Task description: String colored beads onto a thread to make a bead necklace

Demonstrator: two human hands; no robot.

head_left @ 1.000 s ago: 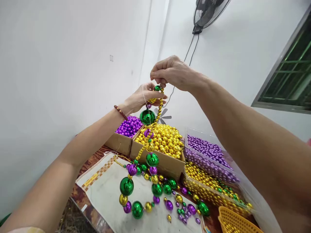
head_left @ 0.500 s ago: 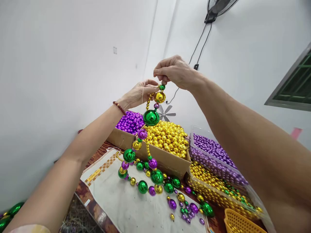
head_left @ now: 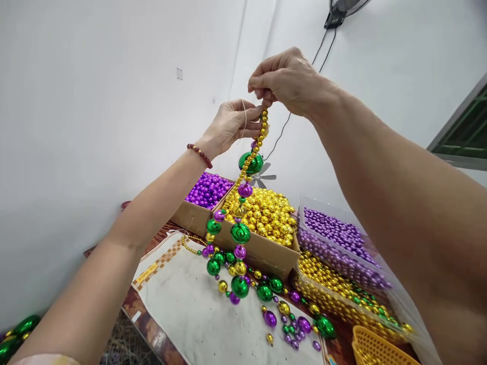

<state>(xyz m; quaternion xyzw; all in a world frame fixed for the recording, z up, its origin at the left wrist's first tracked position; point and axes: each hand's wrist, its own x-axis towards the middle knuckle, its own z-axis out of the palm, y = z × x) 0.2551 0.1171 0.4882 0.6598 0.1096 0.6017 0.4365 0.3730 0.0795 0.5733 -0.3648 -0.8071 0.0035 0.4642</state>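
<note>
A bead string [head_left: 243,203] of green, gold and purple balls hangs in the air from both my hands. My right hand [head_left: 289,81] is raised highest, its fingers pinched on the top of the string. Just left and a little lower, my left hand [head_left: 232,124] pinches a thin white thread that runs to the same string; a red bead bracelet is on that wrist. The lower loop of the string swings just above a white cloth [head_left: 198,314] on the table.
Behind the cloth stand cardboard boxes of purple beads [head_left: 207,190] and gold beads [head_left: 266,213]. Clear trays of purple beads [head_left: 335,238] and gold beads [head_left: 338,294] are at the right, with a yellow basket [head_left: 376,350]. Loose balls [head_left: 289,314] lie on the cloth.
Both hands have risen, the right one most, lifting the bead string higher. The hanging loop has been drawn up and swung right.
</note>
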